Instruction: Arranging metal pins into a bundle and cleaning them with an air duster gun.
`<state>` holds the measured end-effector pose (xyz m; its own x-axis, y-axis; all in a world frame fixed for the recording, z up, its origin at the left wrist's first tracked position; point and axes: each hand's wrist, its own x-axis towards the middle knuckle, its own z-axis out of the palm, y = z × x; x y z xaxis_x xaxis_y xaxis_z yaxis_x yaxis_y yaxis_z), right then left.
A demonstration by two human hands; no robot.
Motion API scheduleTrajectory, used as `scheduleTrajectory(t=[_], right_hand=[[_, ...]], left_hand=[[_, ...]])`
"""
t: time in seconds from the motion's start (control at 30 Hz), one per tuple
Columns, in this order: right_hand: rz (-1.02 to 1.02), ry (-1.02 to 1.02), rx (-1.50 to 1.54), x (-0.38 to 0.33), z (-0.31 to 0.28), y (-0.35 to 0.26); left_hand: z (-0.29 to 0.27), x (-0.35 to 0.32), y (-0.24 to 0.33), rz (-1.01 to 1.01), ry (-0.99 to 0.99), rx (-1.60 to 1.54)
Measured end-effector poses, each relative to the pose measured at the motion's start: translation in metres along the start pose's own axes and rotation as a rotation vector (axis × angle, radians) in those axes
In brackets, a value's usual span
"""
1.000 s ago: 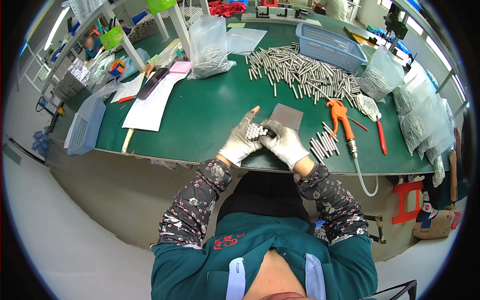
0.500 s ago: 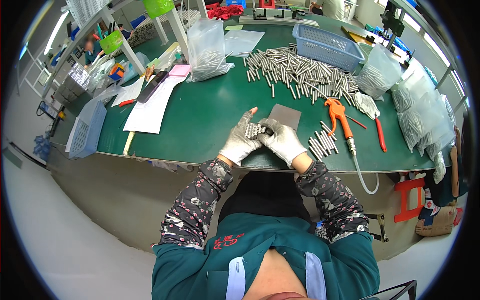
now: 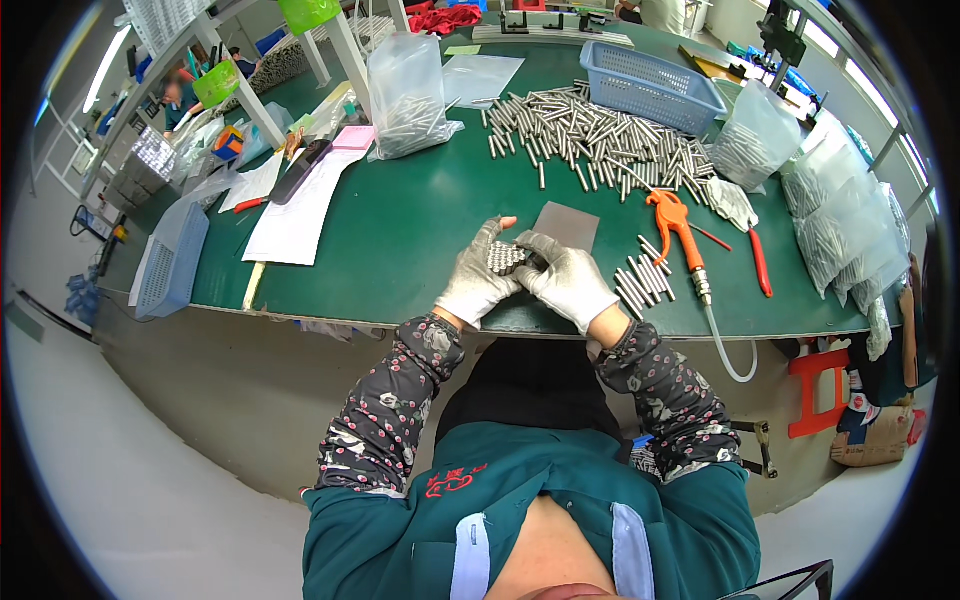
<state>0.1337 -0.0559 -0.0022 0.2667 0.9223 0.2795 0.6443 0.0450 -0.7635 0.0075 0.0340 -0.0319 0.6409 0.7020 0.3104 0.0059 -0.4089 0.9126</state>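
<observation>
The left hand [image 3: 473, 284] and right hand [image 3: 568, 284] are curled snugly around 1 bundle of metal pins [image 3: 506, 258], ends exposed, presumably keeping loose pieces aligned.

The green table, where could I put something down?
Biggest bare patch: between the long white paper and left hand. Another: between that hand and the heaped metal rods. It's crowded farther right, around the blue basket and orange air gun.

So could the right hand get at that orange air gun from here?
Probably yes, once freed: the right hand is busy at the bundle of metal rods. The orange air gun lies to its right, with just low loose rods partly between.
</observation>
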Motion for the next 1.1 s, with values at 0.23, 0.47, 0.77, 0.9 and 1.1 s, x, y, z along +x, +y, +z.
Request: scheduleTrajectory(t=[0.23, 0.47, 0.77, 0.9, 1.1], right_hand=[[0.259, -0.081, 0.331, 0.0, -0.001, -0.006], [-0.048, 0.307, 0.234, -0.024, 0.016, 0.005], [-0.499, 0.174, -0.507, -0.035, 0.0, -0.002], [-0.521, 0.179, -0.544, -0.033, 0.0, 0.0], [-0.524, 0.181, -0.576, -0.031, 0.001, -0.002]], left_hand=[[0.0, -0.001, 0.001, -0.074, -0.013, -0.044], [-0.003, -0.003, 0.005, -0.107, -0.072, -0.092], [-0.003, -0.003, -0.001, -0.041, -0.066, -0.075], [0.0, -0.003, -0.002, 0.011, -0.035, -0.096], [-0.002, -0.002, 0.002, -0.005, -0.064, -0.031]])
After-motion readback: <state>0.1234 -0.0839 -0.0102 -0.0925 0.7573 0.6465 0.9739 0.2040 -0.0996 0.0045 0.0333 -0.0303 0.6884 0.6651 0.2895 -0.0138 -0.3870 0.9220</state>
